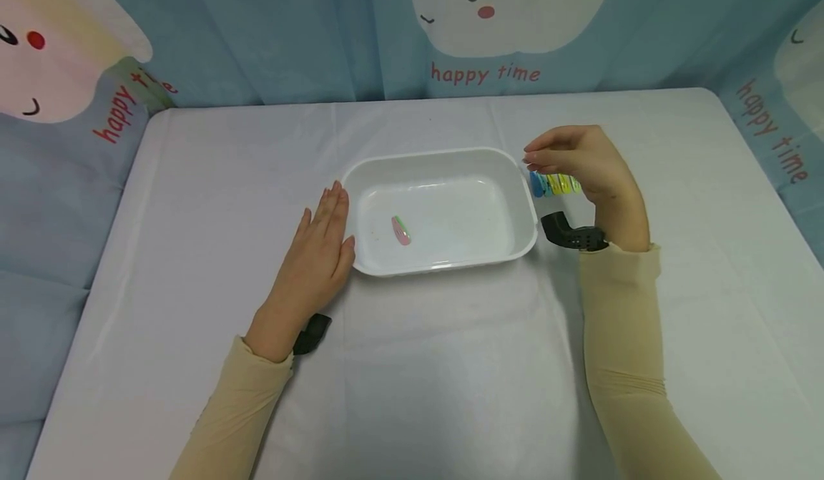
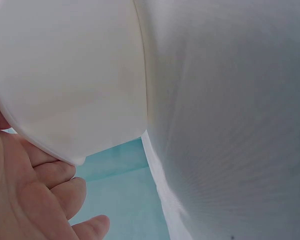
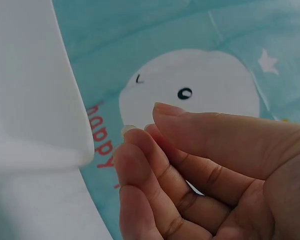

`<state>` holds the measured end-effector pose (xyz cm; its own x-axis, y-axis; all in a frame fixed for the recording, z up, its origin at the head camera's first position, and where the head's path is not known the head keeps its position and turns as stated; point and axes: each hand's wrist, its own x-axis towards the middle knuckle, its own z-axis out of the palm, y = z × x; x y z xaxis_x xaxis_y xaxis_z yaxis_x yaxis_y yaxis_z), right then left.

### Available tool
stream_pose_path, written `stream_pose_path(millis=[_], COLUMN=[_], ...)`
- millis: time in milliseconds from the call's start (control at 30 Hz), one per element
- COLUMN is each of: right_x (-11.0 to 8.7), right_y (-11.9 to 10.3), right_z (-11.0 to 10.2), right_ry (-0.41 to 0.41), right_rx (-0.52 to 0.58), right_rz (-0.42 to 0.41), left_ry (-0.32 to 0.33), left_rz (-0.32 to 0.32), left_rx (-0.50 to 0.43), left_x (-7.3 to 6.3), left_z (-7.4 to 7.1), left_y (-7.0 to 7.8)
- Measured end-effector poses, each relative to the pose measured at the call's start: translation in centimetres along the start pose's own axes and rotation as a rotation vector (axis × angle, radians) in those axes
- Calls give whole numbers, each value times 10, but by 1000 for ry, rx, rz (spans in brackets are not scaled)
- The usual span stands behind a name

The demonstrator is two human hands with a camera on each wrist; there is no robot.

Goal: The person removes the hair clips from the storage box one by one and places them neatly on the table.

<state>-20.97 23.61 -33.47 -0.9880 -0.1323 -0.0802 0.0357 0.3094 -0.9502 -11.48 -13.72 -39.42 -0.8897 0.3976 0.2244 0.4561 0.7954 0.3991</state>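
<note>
Your left hand (image 1: 315,251): fingers straight, touching left end of white tray (image 1: 457,215); brace lightly. Your right hand (image 1: 595,169): fingers bent, thumb apart, nothing visibly held, near coloured pieces (image 1: 555,184) just beside tray. Pink-and-green piece (image 1: 400,230) lies inside tray. Advisable: pinch single piece squarely.

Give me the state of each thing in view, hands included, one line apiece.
White tray, upright, one piece inside.
Pink-and-green piece, lying in the tray.
Row of coloured pieces, outside the tray's right end, partly hidden.
Left hand, fingers straight, touching the tray's left end.
Right hand, fingers loosely curled, nothing visibly held.
Blue curtain, hanging.
White cloth, spread, lightly creased.
</note>
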Motion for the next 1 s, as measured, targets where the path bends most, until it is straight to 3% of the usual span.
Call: stream_pose_path(millis=[433, 667, 1000], right_x=[-3, -1, 1], right_y=[-15, -22, -22], right_z=[24, 37, 44], right_ry=[-91, -178, -229], right_rx=[-47, -50, -65], right_rz=[-21, -30, -38], left_ry=[5, 4, -15], left_rz=[4, -15, -13], left_rx=[6, 3, -4], left_x=[0, -4, -2], left_z=[1, -1, -3], left_y=[-1, -2, -2])
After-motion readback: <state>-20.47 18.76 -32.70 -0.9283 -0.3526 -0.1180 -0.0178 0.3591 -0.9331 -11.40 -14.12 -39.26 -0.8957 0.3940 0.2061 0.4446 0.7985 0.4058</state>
